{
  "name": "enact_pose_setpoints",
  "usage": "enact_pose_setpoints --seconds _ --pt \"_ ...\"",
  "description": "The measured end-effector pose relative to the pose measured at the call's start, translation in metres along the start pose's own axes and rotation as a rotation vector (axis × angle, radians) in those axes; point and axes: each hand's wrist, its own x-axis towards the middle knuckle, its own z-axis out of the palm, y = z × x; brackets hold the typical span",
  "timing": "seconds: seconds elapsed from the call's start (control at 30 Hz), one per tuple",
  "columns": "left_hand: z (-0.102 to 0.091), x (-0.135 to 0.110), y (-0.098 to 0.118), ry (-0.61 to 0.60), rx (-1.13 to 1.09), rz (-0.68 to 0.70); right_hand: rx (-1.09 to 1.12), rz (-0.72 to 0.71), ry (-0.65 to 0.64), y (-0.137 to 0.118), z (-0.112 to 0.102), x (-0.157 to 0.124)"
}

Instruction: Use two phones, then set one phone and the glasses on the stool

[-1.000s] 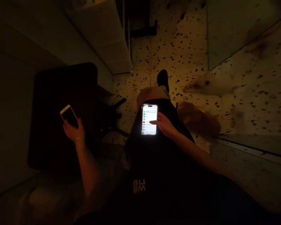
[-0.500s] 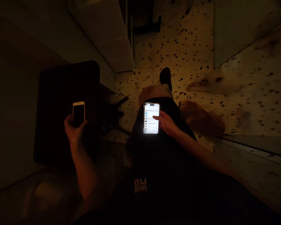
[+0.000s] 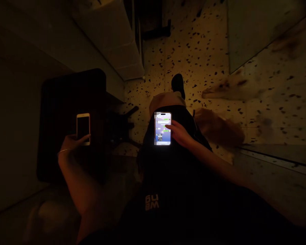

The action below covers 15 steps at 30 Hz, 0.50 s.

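Note:
My left hand (image 3: 70, 142) is closed round the lower part of a white-framed smartphone (image 3: 83, 124), its thumb lying across the dark screen. This phone is above or resting on a dark padded seat (image 3: 58, 98); I cannot tell which. Over my lap, my right hand (image 3: 180, 132) grips a second smartphone (image 3: 163, 136) from its right side. That phone's lit screen shows a chat with green and white bubbles, and my right thumb is on or just over it. The fingers behind the bright phone are hidden.
The room is dim. Below is a speckled tile floor (image 3: 188, 51). A pale cabinet or box (image 3: 117, 41) stands beyond the seat. The dark legs of the seat's base (image 3: 124, 117) spread near my knee. A brownish, blurred shape (image 3: 219, 127) lies right of my leg.
The bright phone's screen has switched from a list to a chat. My left hand has shifted left and turned, its thumb now across the white-framed phone. The view has shifted slightly.

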Motion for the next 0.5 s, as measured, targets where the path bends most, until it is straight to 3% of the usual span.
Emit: enact_pose_setpoints --seconds 0.13,0.23,0.33,0.5 --pt "0.000 0.001 0.000 0.025 0.007 -0.007 0.010 0.003 -0.019 0.002 0.000 0.001" --pt "0.011 0.000 -0.012 0.086 -0.255 0.164 0.041 0.010 -0.016 -0.001 0.001 -0.001" --pt "0.027 -0.008 -0.022 0.065 -0.551 0.289 0.072 0.013 -0.002 -0.004 -0.001 -0.006" --pt "0.064 -0.046 -0.015 -0.021 -1.052 0.400 0.084 -0.014 0.046 -0.003 -0.004 -0.011"
